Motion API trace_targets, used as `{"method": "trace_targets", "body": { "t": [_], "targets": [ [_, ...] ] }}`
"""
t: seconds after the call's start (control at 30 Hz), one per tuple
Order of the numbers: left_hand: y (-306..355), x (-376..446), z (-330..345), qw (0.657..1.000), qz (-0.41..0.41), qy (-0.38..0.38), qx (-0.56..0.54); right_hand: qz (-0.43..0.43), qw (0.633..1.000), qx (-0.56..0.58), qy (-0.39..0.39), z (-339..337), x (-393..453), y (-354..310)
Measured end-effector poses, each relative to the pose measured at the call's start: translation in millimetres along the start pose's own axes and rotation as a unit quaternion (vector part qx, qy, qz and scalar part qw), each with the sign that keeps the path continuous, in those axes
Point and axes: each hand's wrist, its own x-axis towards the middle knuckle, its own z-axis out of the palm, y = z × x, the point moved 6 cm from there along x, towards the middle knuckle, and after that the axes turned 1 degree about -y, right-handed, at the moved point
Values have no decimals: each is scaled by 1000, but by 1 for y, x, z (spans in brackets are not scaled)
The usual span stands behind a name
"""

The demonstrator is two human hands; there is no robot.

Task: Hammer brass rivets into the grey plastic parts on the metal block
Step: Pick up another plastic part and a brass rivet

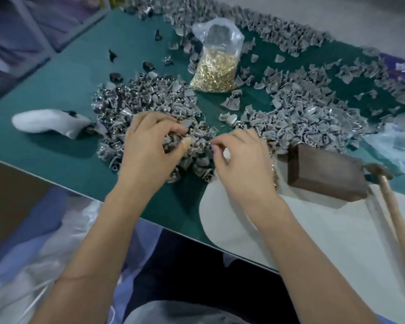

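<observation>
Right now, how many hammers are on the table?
1. The hammer lies at the right, its head beside the metal block, its handle running toward the near edge. Another might be hidden under the grey parts.

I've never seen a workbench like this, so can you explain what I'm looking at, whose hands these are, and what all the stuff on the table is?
There is no machine here. The single picture comes from a camera on a person's head, looking down at their bare hands. The left hand and right hand each pinch something small over a heap of grey plastic parts; exactly what is too blurred to tell. On the green table stands a clear bag of brass rivets. At right lie the metal block and a wooden-handled hammer, untouched.
</observation>
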Motion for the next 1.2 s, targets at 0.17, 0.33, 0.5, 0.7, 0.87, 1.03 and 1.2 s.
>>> {"method": "trace_targets", "body": {
  "t": [0.17,0.33,0.5,0.7,0.87,1.03,1.2],
  "targets": [
    [22,2,8,998,46,-26,-24,58,998,-17,15,-16,2,35],
    [49,28,34,996,40,-77,-32,96,994,-40,15,-34,9,59],
    [61,72,64,988,32,-145,47,98,994,-33,27,-38,21,62],
    [48,91,88,972,15,-203,115,87,996,-22,18,-31,35,63],
    [52,91,97,963,59,-246,91,86,996,-26,3,-26,42,72],
    [58,94,99,960,86,-257,75,99,995,34,-5,-27,42,80],
    [60,98,101,959,94,-256,74,111,990,93,5,-39,39,86]
  ]
}}
